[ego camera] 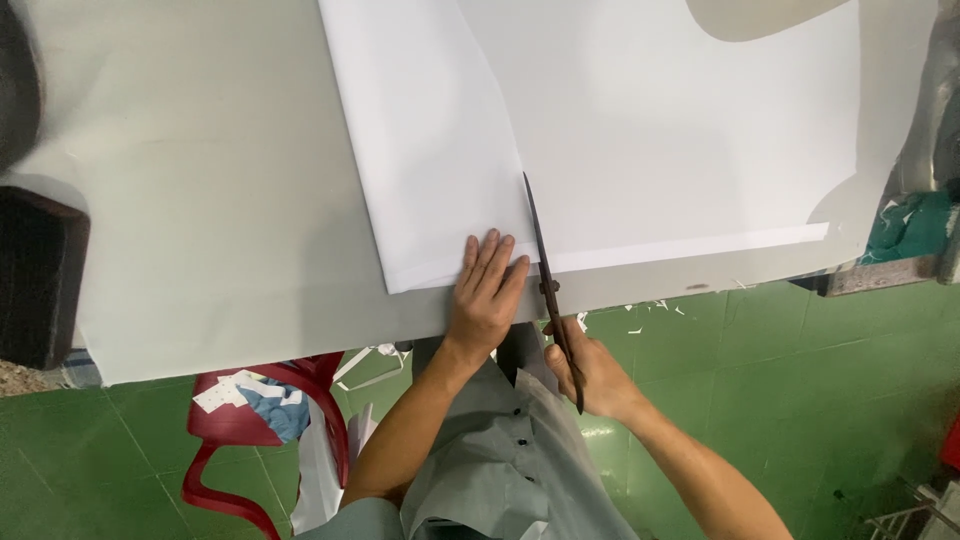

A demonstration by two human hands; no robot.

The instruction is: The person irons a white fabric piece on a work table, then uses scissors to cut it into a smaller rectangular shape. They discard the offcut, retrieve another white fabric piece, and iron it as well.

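A large sheet of white fabric [620,130] lies spread on a pale cutting table [200,200]. My left hand [487,290] presses flat on the fabric's near edge, fingers apart and pointing away from me. My right hand [590,370] grips the handles of dark long-bladed scissors [543,255], just off the table's front edge. The blades reach into the fabric right beside my left hand, their tip at the end of a cut line running up the cloth.
A red plastic chair [235,440] with cloth scraps stands on the green tiled floor [780,370] at lower left. A dark block [38,275] sits at the table's left edge. Teal cloth [905,225] and clutter lie at the right end.
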